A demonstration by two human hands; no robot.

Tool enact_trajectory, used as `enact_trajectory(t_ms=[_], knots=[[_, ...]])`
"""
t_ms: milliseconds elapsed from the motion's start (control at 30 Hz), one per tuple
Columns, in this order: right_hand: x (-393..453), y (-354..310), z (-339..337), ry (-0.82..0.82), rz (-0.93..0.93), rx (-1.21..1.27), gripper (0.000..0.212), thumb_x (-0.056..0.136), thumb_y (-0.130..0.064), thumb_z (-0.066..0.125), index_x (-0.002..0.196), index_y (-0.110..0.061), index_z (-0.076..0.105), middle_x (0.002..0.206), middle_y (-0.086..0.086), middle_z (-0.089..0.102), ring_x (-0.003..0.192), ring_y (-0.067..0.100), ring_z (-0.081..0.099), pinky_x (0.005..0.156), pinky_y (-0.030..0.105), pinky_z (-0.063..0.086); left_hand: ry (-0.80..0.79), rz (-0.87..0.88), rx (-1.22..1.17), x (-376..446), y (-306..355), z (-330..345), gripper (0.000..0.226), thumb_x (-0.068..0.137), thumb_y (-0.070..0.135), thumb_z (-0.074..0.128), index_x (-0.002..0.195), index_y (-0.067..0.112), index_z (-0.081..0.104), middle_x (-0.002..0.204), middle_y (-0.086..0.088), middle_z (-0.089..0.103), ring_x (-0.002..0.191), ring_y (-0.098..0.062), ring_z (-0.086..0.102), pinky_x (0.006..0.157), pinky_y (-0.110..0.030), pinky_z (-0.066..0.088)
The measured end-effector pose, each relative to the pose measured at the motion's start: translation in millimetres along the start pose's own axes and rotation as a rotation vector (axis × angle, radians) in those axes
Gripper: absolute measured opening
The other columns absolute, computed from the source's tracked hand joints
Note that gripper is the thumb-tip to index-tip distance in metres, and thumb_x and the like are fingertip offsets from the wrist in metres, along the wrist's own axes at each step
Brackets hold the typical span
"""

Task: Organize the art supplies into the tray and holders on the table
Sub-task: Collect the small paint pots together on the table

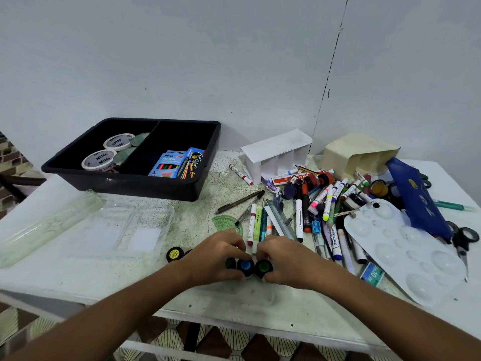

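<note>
Near the table's front edge, my left hand (217, 256) and my right hand (282, 259) close around three small black paint pots. The dark-green-lidded pot (230, 263) and blue-lidded pot (246, 266) sit in my left fingers. My right fingers grip the green-lidded pot (263, 267). A yellow-lidded pot (175, 254) stands apart to the left. The black two-compartment tray (130, 185) at the back left holds tape rolls (98, 159) and marker boxes (173, 164). A white paper holder (276, 155) stands behind a heap of markers and pens (320, 204).
A clear plastic tray (125, 230) and a clear tube (44, 225) lie at the left. At the right are a white paint palette (406, 251), a blue pouch (416, 199), scissors (464, 243), a beige bag (356, 152) and a green protractor (226, 222).
</note>
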State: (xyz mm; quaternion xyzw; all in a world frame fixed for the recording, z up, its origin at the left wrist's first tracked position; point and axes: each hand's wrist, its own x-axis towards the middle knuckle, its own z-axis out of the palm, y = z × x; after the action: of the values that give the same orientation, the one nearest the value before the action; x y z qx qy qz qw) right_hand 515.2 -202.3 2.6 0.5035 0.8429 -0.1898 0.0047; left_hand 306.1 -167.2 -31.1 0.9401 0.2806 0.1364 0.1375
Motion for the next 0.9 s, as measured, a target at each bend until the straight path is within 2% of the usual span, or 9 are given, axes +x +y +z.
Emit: enact_trajectory(t_ms=[133,200,300,400,467,633,733,800,900], knots=[[-0.8,-2.1,1.9,0.015,0.005,-0.004,0.024,0.082,-0.023,0.068,0.096,-0.02,0.049,0.103,0.0,0.051,0.087,0.016,0.044,0.073,0.032,0.044,0.046,0.04,0.064,-5.0,-2.2,5.0,0.039,0.073,0.036,0.082,0.105,0.017,0.073,0.095,0.001,0.06,0.087,-0.012,0.049,0.07,-0.024,0.039],[-1.6,-4.7,0.7,0.018,0.002,-0.02,0.024,0.083,-0.022,0.066,0.096,-0.022,0.045,0.1,-0.001,0.047,0.09,0.017,0.045,0.072,0.03,0.041,0.048,0.046,0.091,-8.9,-4.2,5.2,0.047,0.078,0.046,0.075,0.115,0.02,0.068,0.103,0.001,0.06,0.093,-0.013,0.051,0.074,-0.024,0.041],[-1.9,-5.9,2.8,0.069,-0.036,-0.061,0.037,0.087,-0.032,0.061,0.119,-0.018,0.051,0.116,0.001,0.052,0.107,0.019,0.049,0.086,0.032,0.045,0.037,-0.014,0.125,-17.9,-4.1,5.8,0.07,0.088,0.065,0.054,0.138,0.017,0.048,0.13,-0.001,0.054,0.12,-0.014,0.048,0.096,-0.034,0.045],[-3.8,-8.0,22.0,0.211,-0.169,-0.087,0.048,0.097,-0.039,0.042,0.136,-0.011,0.049,0.137,0.008,0.052,0.128,0.024,0.046,0.106,0.037,0.041,-0.034,-0.062,0.26,-29.0,-7.2,8.1,0.082,0.094,0.07,0.035,0.151,0.01,0.03,0.155,-0.005,0.034,0.147,-0.019,0.021,0.118,-0.047,0.022],[-4.9,-5.3,39.2,0.186,-0.234,-0.217,0.058,0.101,-0.048,0.024,0.137,-0.008,0.048,0.142,0.011,0.051,0.133,0.025,0.046,0.109,0.038,0.04,-0.085,-0.065,0.347,-34.6,-10.2,9.8,0.086,0.095,0.071,0.027,0.154,0.009,0.02,0.16,-0.007,0.02,0.15,-0.02,0.005,0.118,-0.048,0.006],[-8.1,5.2,56.3,0.13,-0.278,-0.406,0.074,0.099,-0.061,0.017,0.142,-0.006,0.043,0.148,0.012,0.043,0.141,0.027,0.034,0.109,0.041,0.022,-0.106,-0.07,0.331,-36.6,-12.3,13.3,0.085,0.096,0.07,0.022,0.155,0.009,0.014,0.162,-0.005,0.013,0.15,-0.017,-0.004,0.118,-0.047,0.0],[-9.1,4.5,42.2,0.139,-0.337,-0.18,0.073,0.1,-0.06,0.017,0.15,-0.008,0.027,0.158,0.008,0.021,0.148,0.021,0.013,0.12,0.038,0.004,-0.078,-0.123,0.168,-32.5,-12.6,10.7,0.084,0.093,0.074,0.014,0.155,0.018,0.013,0.162,0.003,0.011,0.15,-0.01,-0.005,0.12,-0.044,-0.005],[-4.7,9.3,24.8,0.178,-0.305,0.032,0.066,0.101,-0.054,0.024,0.151,-0.012,0.025,0.159,0.003,0.018,0.149,0.016,0.009,0.12,0.029,0.001,0.035,-0.192,0.056,-20.3,-14.5,7.8,0.077,0.094,0.071,0.016,0.153,0.021,0.025,0.158,0.004,0.026,0.148,-0.009,0.011,0.12,-0.045,0.008],[4.5,30.3,-7.8,0.461,-0.181,0.144,0.045,0.095,-0.032,0.045,0.133,-0.01,0.055,0.136,0.008,0.056,0.127,0.02,0.049,0.11,0.036,0.035,0.229,-0.227,0.04,13.1,-21.2,6.6,0.061,0.094,0.058,0.043,0.138,0.016,0.05,0.135,0.001,0.053,0.127,-0.014,0.043,0.105,-0.044,0.04]])
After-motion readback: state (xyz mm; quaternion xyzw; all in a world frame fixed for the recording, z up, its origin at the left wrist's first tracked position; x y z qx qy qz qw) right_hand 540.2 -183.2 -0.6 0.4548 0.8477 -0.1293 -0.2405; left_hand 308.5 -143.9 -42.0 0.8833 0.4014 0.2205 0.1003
